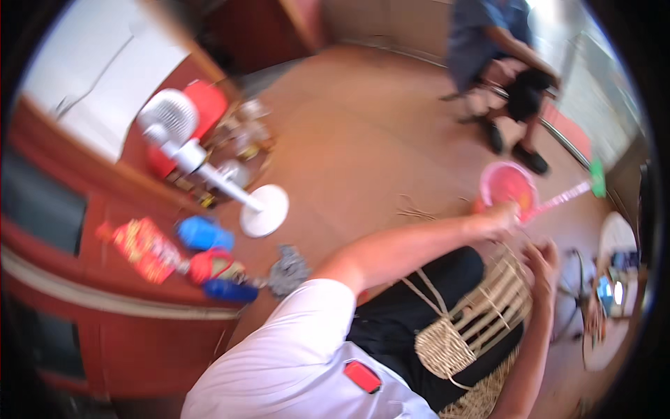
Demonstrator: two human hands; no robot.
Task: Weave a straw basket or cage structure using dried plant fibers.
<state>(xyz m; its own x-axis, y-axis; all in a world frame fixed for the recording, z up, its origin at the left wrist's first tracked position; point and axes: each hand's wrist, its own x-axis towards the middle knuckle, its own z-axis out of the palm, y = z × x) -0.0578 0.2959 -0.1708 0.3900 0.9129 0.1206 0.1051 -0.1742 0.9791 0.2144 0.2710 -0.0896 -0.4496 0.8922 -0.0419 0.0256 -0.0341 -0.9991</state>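
Across my dark-trousered lap lies a woven straw piece [444,348], shaped like a sandal sole. Its near, rounded end is tightly woven, while long bare cords [492,307] run from it to the far right. My left hand [500,221] reaches beyond the cords, its fingers closed and overlapping the near rim of a pink bucket [508,183]; blur hides what they hold. Beside the cords' far end, my right hand [541,264] has bent fingers, and anything in them is too smeared to name.
A pink-and-white stick with a green end [564,195] slants by the bucket. Loose straw strands [417,209] lie on the floor. Left stand a white fan [264,211], a blue container [204,232] and a red bag [146,249]. Another person [509,63] sits far right.
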